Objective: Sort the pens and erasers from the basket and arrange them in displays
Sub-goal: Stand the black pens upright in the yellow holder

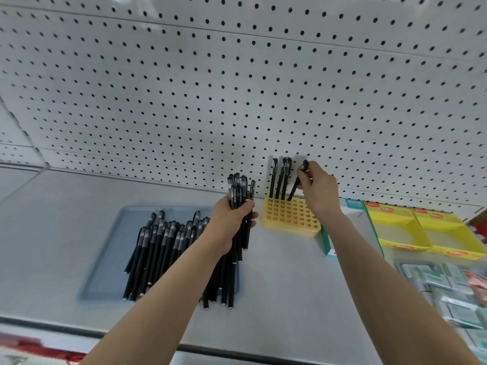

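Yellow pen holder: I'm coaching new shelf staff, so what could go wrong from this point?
1. The right hand holds its pen tilted at the back row of the yellow holder; it could miss its hole or knock the three standing pens beside it.
2. The left hand grips an uneven bundle of pens, some hanging lower; one might slip out onto the shelf.

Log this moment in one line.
left hand: grips pen bundle | right hand: pinches tilted pen at yellow holder | three pens standing
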### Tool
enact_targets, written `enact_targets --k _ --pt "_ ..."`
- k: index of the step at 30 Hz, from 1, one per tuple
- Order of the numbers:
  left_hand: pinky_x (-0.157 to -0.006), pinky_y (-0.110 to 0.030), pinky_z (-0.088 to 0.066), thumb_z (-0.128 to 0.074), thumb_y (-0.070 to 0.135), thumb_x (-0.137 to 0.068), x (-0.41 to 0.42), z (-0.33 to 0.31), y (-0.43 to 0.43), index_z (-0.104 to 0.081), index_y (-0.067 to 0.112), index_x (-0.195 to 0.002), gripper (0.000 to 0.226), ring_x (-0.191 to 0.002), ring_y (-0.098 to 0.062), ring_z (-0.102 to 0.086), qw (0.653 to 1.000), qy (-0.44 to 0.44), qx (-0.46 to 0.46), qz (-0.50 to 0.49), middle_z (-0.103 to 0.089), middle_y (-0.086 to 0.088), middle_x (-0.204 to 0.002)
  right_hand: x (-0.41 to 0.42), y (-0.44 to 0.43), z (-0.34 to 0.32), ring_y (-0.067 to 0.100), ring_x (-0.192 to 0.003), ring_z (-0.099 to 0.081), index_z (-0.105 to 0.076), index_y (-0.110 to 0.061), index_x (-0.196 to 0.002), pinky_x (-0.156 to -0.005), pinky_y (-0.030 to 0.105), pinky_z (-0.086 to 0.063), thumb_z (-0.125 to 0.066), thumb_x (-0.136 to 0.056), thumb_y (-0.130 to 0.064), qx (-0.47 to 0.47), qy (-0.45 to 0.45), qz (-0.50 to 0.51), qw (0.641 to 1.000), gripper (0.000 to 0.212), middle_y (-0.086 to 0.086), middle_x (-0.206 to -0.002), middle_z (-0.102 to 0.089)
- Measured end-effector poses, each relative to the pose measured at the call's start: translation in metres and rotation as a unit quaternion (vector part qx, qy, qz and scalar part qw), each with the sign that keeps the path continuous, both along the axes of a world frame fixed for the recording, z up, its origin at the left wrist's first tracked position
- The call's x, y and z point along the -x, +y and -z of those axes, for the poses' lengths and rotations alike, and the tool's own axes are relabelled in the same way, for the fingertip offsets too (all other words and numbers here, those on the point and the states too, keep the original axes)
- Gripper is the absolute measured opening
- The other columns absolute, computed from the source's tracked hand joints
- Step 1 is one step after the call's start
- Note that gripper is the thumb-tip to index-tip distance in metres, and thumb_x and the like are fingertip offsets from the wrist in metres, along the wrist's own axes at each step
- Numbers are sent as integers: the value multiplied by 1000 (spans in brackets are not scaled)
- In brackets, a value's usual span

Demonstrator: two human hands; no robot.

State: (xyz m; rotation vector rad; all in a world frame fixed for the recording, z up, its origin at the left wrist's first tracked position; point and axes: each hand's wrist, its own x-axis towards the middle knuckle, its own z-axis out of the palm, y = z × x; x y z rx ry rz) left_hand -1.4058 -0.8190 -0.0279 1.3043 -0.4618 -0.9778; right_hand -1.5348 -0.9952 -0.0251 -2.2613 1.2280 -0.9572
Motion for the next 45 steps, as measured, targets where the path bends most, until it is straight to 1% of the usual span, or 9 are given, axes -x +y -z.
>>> enact_targets --k 5,9,13,20,24,28,32,36,45 --pt "-64 -22 -55 -66 12 -91 4 1 0 -65 5 -100 12 -71 -11 -70 1000 -21 -8 8 -70 -9 -84 -1 3 3 24 -77 -66 -60 -12 -105 -74 35 -52 -55 -96 -25 -41 3 12 999 17 0 -87 -68" --pt "-69 -25 -56 -67 13 -90 8 -1 -4 -65 6 -99 12 -77 -14 -71 1000 -13 -1 10 -71 -7 -87 2 29 -11 13 -74 -56 -59 -16 -103 -68 29 -44 -58 -95 -36 -10 -81 44 996 21 -2 -85 -62" --pt "-67 -26 -58 -65 10 -91 17 -4 -9 -63 8 -95 5 -74 -15 -68 1000 -5 4 23 -68 -8 -82 -3 62 -22 2 -78 -61 -67 -23 -97 -67 21 -47 -57 -90 -53 -174 -66 -80 979 32 -11 -86 -67" --pt "-78 -37 -58 -64 15 -93 25 0 -15 -65 8 -104 13 -79 -19 -65 998 -16 -21 51 -66 -2 -85 13 52 -21 15 -71 -68 -66 -7 -100 -57 23 -52 -66 -91 -17 -335 -183 -102 919 14 3 -80 -71" --pt "-64 -28 -56 -59 18 -96 24 1 -14 -59 8 -100 11 -67 -14 -57 998 8 -47 41 -58 -3 -84 32 26 -29 11 -68 -71 -63 -10 -107 -61 23 -57 -57 -96 -18 -214 -160 -6 964 16 3 -87 -71" --pt "-65 -30 -53 -52 3 -97 22 0 -15 -55 4 -101 6 -70 -17 -57 996 63 -64 26 -59 -12 -92 39 1 -25 18 -74 -72 -64 -10 -109 -81 41 -58 -52 -97 -15 -74 -110 46 990 18 5 -89 -72" --pt "-73 -32 -55 -46 -6 -96 18 -1 -14 -57 6 -98 16 -79 -19 -61 996 60 -49 33 -63 -13 -98 31 -4 -16 23 -79 -70 -64 -10 -108 -83 42 -55 -53 -97 -19 -16 -89 38 995 18 5 -89 -73" --pt "-73 -28 -58 -47 1 -99 15 1 -13 -54 0 -117 20 -80 -16 -65 998 35 -30 40 -67 -8 -98 23 -5 -11 27 -77 -67 -64 -8 -106 -79 40 -54 -53 -97 -18 28 -85 28 996 17 8 -85 -72" --pt "-81 -32 -59 -49 3 -99 16 -1 -13 -58 5 -114 18 -82 -17 -69 999 19 13 48 -71 -9 -95 16 -13 -10 27 -79 -67 -62 -9 -113 -80 41 -53 -51 -98 -19 55 -47 13 997 21 8 -89 -73"
